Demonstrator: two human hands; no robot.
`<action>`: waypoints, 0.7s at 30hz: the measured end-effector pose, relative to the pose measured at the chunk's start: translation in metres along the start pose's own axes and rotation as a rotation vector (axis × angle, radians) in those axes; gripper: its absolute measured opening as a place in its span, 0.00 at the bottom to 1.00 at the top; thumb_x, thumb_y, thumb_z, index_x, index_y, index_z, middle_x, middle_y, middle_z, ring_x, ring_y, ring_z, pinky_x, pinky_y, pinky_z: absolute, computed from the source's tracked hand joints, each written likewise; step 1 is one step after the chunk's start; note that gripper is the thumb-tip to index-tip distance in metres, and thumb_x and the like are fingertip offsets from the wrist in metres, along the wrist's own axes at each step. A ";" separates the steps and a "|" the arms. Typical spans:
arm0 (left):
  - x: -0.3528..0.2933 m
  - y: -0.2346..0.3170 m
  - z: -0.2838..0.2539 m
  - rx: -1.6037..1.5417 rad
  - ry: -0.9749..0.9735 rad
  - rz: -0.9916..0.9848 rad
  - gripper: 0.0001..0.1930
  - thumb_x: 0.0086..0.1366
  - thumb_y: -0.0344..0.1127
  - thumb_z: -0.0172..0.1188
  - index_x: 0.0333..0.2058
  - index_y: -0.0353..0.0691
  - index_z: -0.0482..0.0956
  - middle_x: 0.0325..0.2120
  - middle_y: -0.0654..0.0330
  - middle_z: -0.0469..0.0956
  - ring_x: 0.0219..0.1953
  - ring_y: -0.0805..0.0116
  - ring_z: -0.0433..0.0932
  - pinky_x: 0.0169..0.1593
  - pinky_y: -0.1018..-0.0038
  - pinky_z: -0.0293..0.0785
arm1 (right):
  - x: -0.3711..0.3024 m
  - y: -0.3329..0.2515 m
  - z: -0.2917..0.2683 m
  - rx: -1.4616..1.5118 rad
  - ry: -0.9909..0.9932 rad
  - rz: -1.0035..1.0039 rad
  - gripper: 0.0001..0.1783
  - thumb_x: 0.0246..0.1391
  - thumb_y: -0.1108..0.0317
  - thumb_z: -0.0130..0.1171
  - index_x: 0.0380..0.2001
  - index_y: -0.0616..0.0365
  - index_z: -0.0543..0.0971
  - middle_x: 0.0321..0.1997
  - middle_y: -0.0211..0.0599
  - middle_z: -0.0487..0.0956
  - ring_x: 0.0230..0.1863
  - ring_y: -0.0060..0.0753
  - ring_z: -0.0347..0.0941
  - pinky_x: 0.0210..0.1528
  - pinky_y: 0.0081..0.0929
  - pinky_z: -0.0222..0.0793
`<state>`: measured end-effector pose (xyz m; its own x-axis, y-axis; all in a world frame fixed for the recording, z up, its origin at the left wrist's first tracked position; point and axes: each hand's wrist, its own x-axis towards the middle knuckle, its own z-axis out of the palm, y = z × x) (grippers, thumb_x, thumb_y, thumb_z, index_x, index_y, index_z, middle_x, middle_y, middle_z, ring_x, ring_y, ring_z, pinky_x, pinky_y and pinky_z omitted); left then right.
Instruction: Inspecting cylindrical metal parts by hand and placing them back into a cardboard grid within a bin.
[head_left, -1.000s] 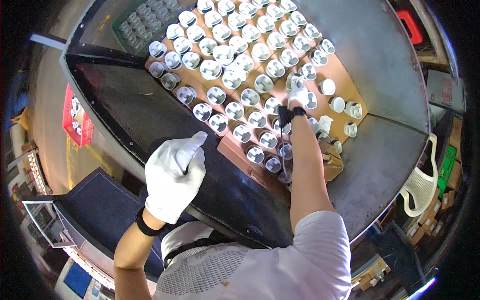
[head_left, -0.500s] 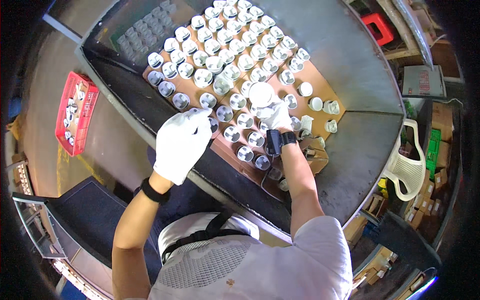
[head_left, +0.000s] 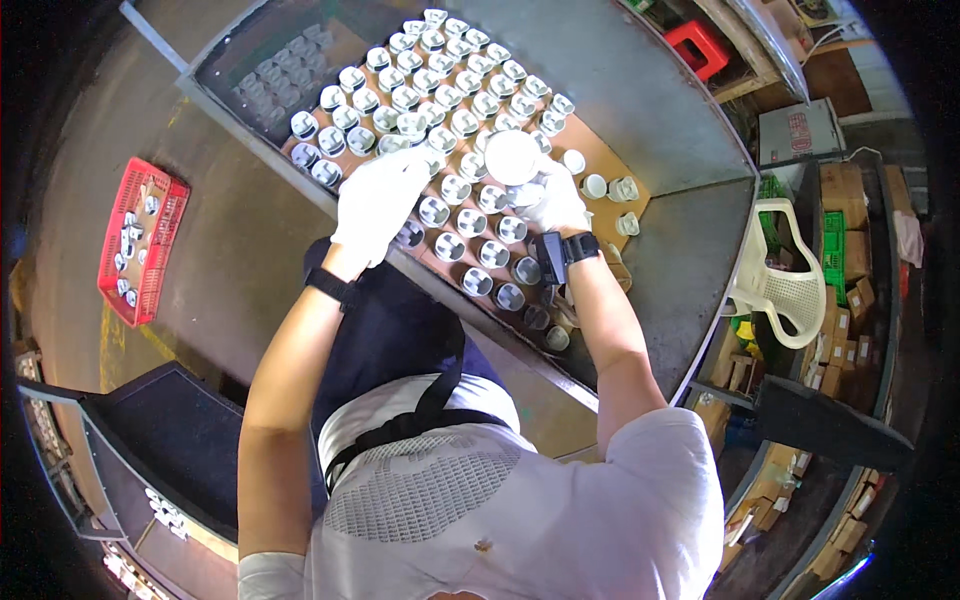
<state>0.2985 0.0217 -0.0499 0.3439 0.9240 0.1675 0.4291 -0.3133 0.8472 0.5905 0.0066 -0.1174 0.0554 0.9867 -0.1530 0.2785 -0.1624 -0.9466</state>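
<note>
My right hand (head_left: pixel 553 205), in a white glove, grips a piston (head_left: pixel 511 158) with its round, bright crown turned up, above rows of other pistons. To its left, my white-gloved left hand (head_left: pixel 378 207) hovers over the near left edge of the rows, its fingers pressed together and pointing toward the held piston. Glare washes out those fingertips, so anything between them cannot be made out. Many silvery pistons (head_left: pixel 464 123) stand in rows on brown cardboard (head_left: pixel 592 135) inside a dark metal-walled bench (head_left: pixel 690 230).
A red crate (head_left: pixel 168 245) with several pistons stands on the floor at left. A dark cart top (head_left: pixel 165 440) is at lower left. To the right are a white plastic chair (head_left: pixel 790 285), a green crate (head_left: pixel 833 250), cardboard boxes (head_left: pixel 843 195) and a red stool (head_left: pixel 697 50).
My view has shifted, so the bench sits further left. My left hand has moved forward and nearer the held piston. The piston stays in my right hand.
</note>
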 end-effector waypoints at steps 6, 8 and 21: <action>0.006 0.003 0.016 -0.402 -0.149 0.077 0.20 0.64 0.36 0.59 0.53 0.34 0.77 0.49 0.56 0.78 0.50 0.65 0.76 0.55 0.68 0.73 | -0.021 -0.040 0.016 0.675 -0.055 0.095 0.20 0.60 0.68 0.58 0.55 0.63 0.77 0.54 0.35 0.80 0.53 0.25 0.76 0.55 0.23 0.72; 0.010 -0.006 0.029 0.198 0.003 0.569 0.25 0.60 0.35 0.65 0.56 0.34 0.74 0.50 0.53 0.77 0.51 0.62 0.76 0.56 0.67 0.73 | -0.024 -0.042 0.023 0.317 -0.105 -0.020 0.18 0.63 0.64 0.55 0.52 0.64 0.78 0.51 0.35 0.81 0.51 0.26 0.75 0.54 0.26 0.71; -0.008 0.004 0.030 -0.352 -0.045 0.070 0.23 0.72 0.31 0.41 0.62 0.31 0.67 0.59 0.48 0.71 0.61 0.59 0.70 0.66 0.67 0.62 | -0.049 -0.062 0.033 -0.303 -0.104 -0.272 0.18 0.53 0.60 0.62 0.41 0.61 0.79 0.38 0.42 0.79 0.41 0.38 0.75 0.44 0.34 0.71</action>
<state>0.3227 0.0066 -0.0632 0.4018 0.8901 0.2152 0.0922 -0.2732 0.9575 0.5389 -0.0315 -0.0601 -0.1518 0.9872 0.0486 0.5402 0.1240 -0.8324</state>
